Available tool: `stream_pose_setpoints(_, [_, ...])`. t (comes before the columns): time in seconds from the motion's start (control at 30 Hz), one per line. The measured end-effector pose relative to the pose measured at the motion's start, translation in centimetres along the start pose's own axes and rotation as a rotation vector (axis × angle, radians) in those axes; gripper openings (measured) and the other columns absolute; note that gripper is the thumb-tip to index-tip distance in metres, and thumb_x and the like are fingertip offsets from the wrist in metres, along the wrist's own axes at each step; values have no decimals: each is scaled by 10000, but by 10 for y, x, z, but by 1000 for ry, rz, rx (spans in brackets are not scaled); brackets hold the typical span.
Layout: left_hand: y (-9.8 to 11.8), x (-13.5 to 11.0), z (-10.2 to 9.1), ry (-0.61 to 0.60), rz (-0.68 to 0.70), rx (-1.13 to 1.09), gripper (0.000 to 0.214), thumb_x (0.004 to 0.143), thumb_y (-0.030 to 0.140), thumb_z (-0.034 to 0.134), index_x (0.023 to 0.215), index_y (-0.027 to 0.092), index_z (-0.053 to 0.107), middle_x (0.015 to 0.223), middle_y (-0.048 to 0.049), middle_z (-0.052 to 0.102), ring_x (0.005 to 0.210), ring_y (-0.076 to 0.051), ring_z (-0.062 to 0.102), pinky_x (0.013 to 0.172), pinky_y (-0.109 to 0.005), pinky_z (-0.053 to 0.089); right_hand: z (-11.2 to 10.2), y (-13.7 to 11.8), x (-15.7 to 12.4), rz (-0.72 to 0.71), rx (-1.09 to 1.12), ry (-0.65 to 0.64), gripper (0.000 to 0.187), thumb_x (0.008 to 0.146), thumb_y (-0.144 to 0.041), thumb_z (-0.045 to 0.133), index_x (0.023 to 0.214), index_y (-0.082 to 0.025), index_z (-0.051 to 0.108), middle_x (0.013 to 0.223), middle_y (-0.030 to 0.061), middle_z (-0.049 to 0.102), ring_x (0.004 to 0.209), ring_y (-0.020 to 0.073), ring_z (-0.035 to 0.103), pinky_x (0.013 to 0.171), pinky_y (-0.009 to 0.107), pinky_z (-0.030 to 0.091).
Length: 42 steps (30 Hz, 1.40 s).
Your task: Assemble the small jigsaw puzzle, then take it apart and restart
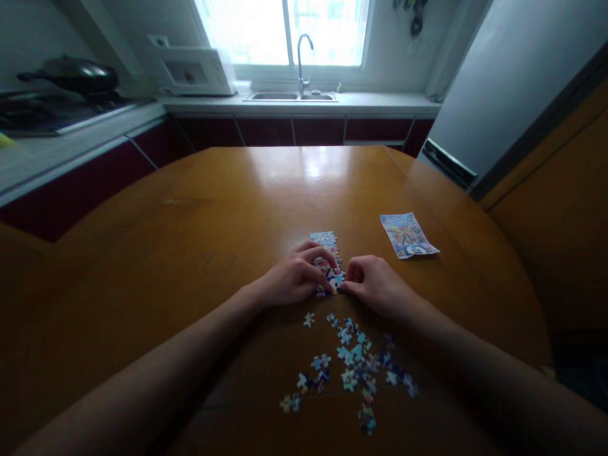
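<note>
A partly joined jigsaw puzzle [323,239] lies on the wooden table, a narrow strip with a pale blue top and a knobbed right edge. My left hand [298,273] rests over its left and middle part, fingers stretched out and touching it, hiding some of the picture. At the strip's lower right corner, my right hand [375,282] has thumb and forefinger pinched on a small puzzle piece [340,288], mostly covered by the fingertips. Nearer to me lie loose puzzle pieces [357,353], several touching or overlapping. One loose piece [309,319] sits apart, just below my left hand.
A creased printed picture sheet [407,235] lies to the right on the table [228,215]. Beyond the table's far edge are a counter with a sink [275,96], a tap [300,63], a microwave [192,71] and a pan [78,75] on the stove. A fridge [513,82] stands right.
</note>
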<state>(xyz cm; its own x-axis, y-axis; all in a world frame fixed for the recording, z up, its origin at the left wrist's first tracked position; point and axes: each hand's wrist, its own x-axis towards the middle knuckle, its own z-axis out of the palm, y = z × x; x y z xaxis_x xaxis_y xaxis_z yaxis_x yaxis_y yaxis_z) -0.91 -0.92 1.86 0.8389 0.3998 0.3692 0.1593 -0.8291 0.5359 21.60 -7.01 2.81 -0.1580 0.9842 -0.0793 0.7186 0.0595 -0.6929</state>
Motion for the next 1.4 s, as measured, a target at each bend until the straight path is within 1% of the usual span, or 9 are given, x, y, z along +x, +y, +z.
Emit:
stream_pose_setpoints(0.17, [2, 0, -2, 34, -5, 1, 433, 869, 27, 539, 1064, 329, 781, 1174, -30, 663, 1154, -235, 521, 1076, -461, 414, -10, 8, 1, -42, 47, 7, 119, 856, -201, 701, 741, -175, 688, 713, 29, 696, 641, 135, 586, 591, 262, 412])
stream_pose_setpoints(0.3, [2, 0, -2, -38, 2, 46, 467, 862, 15, 554, 1054, 371, 787, 1214, -14, 653, 1177, -238, 507, 1082, -464, 413, -15, 6, -4, -90, 46, -78, 139, 848, -110, 629, 807, -179, 743, 696, 23, 698, 611, 126, 584, 570, 251, 412])
stream_pose_setpoints(0.5, [1, -1, 0, -50, -17, 62, 490, 846, -8, 582, 1040, 391, 790, 1215, -4, 654, 1202, -234, 506, 1088, -459, 429, -15, -4, -17, -235, -217, -125, 265, 853, -102, 605, 906, -257, 813, 862, 56, 755, 750, 169, 653, 695, 291, 449])
stream_pose_setpoints(0.63, [2, 0, 0, -43, -32, 65, 472, 860, 11, 591, 1032, 403, 789, 1224, -3, 657, 1215, -241, 502, 1091, -479, 433, -13, -5, -22, -253, -342, -122, 263, 884, -127, 591, 898, -267, 814, 871, 67, 749, 761, 185, 652, 699, 310, 435])
stream_pose_setpoints(0.77, [3, 1, -2, -46, -22, 46, 468, 857, 12, 578, 1046, 387, 784, 1228, -9, 660, 1207, -245, 507, 1105, -495, 415, -12, -6, -22, -247, -351, -116, 254, 883, -126, 589, 878, -263, 803, 864, 62, 745, 733, 177, 638, 688, 307, 428])
stream_pose_setpoints(0.93, [4, 2, -4, 68, -49, 7, 419, 855, 12, 502, 1012, 294, 768, 1168, -36, 661, 1156, -240, 522, 1070, -475, 424, -16, -9, -16, -168, -142, 7, 231, 885, -135, 579, 881, -238, 786, 901, 71, 762, 823, 204, 666, 767, 325, 469])
stream_pose_setpoints(1.07, [5, 2, -4, 58, -43, 23, 385, 889, 38, 492, 987, 285, 771, 1160, -39, 662, 1143, -241, 517, 1052, -461, 426, -21, -7, -13, -149, -81, 96, 242, 855, -122, 567, 847, -230, 784, 894, 72, 762, 837, 211, 677, 785, 336, 482])
stream_pose_setpoints(1.3, [2, 0, -2, -58, -16, 69, 467, 880, 33, 559, 1094, 389, 772, 1278, -13, 630, 1230, -252, 473, 1101, -489, 405, -15, -5, -17, -269, -161, -135, 307, 846, -89, 555, 887, -259, 808, 889, 57, 760, 803, 185, 667, 772, 307, 471])
stream_pose_setpoints(1.4, [1, 0, -2, -74, -12, 74, 471, 863, 22, 566, 1076, 386, 778, 1288, -13, 621, 1247, -254, 465, 1109, -493, 399, -14, -6, -17, -277, -174, -169, 309, 854, -85, 552, 877, -257, 807, 896, 54, 763, 813, 184, 667, 791, 304, 471])
